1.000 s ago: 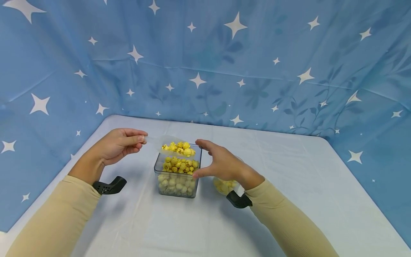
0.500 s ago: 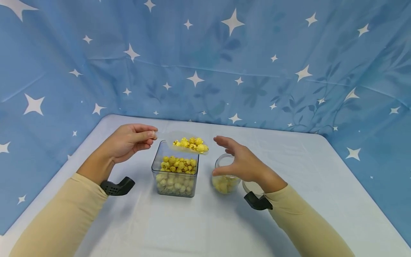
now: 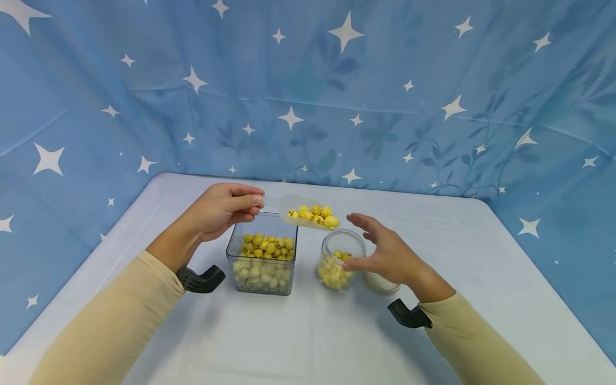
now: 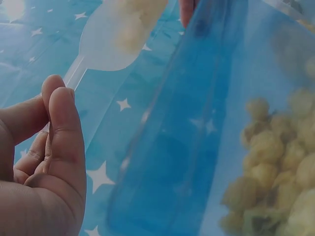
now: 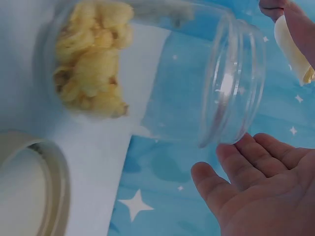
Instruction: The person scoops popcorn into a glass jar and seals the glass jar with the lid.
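My left hand [image 3: 216,209] pinches the thin handle of a translucent scoop [image 4: 101,46] between thumb and fingers. Several yellow popcorn pieces [image 3: 315,215] lie in the scoop, which hangs level between a square clear box and a round jar. The box [image 3: 262,277] is partly filled with popcorn, below and in front of my left hand. Beside the mouth of the clear jar [image 5: 187,83], my right hand [image 3: 387,251] is held with its fingers spread and relaxed. Popcorn lies at the jar's bottom. Whether the right fingertips touch the rim I cannot tell.
A pale round lid [image 3: 382,284] lies on the table right of the jar, partly behind my right hand. The white-covered table [image 3: 269,337] meets a blue star-patterned curtain [image 3: 308,96] at its back and sides.
The loaded scoop has moved right with my left hand, from above the box to near the jar's mouth. My right hand has shifted right, uncovering the jar and the lid.
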Motion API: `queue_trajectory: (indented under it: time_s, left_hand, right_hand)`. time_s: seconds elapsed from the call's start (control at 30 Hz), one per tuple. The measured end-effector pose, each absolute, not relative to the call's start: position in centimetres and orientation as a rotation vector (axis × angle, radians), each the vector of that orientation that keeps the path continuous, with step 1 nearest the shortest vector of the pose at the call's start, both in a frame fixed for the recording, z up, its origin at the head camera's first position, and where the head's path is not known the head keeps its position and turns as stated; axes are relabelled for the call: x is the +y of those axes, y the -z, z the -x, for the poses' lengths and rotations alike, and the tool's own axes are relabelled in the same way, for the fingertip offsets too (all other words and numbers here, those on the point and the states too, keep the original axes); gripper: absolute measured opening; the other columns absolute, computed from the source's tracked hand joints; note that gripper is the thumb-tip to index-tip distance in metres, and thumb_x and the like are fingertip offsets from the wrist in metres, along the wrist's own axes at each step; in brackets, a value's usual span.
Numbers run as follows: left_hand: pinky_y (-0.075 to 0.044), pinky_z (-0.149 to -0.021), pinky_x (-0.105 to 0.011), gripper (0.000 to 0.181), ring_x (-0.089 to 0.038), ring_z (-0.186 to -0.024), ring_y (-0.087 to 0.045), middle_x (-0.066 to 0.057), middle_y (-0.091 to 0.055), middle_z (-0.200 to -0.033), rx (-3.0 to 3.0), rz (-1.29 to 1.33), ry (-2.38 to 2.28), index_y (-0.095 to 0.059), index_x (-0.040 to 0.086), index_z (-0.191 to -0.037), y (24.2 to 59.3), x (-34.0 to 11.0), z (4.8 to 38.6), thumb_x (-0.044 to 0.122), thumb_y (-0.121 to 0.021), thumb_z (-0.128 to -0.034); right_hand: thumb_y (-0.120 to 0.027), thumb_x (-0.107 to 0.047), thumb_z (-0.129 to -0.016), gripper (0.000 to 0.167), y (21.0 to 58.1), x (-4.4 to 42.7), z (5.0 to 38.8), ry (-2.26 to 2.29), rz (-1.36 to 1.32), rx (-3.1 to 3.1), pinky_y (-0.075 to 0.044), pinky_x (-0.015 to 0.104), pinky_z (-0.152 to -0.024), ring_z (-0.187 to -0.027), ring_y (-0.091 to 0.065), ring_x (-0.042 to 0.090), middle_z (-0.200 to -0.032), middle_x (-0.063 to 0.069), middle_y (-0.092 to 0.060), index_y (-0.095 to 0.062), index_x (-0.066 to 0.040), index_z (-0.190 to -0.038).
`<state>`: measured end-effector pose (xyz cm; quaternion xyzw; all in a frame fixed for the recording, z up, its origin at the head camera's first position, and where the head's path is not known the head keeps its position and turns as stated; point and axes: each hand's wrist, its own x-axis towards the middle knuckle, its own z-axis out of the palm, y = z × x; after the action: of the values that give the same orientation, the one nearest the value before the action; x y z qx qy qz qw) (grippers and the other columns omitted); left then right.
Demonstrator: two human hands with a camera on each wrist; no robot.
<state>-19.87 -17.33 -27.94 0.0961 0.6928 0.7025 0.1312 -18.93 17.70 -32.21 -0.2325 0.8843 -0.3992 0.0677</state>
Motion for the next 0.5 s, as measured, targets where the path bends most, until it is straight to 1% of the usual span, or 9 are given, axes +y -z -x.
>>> queue_trajectory:
  time_s: [0.27,0.5]
  left_hand:
    - [-0.057,-0.078,-0.022,0.039,-0.010,-0.084,-0.066,-0.011,-0.065,-0.102,2.072,-0.260,-1.962,-0.052,-0.015,-0.134,28.4,-15.6,20.3,0.006,-0.058,-0.1023]
    - [-0.059,-0.077,-0.025,0.034,-0.013,-0.082,-0.068,-0.011,-0.068,-0.101,2.085,-0.207,-1.947,-0.057,-0.012,-0.129,28.9,-14.6,20.4,0.006,-0.062,-0.1005]
  right_hand:
    - [-0.091,-0.033,-0.074,0.100,33.7,18.4,18.9,1.226,0.604,2.635,-0.035,0.056,-0.112,-0.138,-0.040,0.040,-0.156,0.013,-0.037,-0.035,-0.007,-0.153]
    - [-0.089,-0.035,-0.076,0.099,34.4,18.3,18.8,1.224,0.575,2.631,-0.040,0.059,-0.107,-0.134,-0.043,0.046,-0.156,0.015,-0.037,-0.034,-0.005,-0.153]
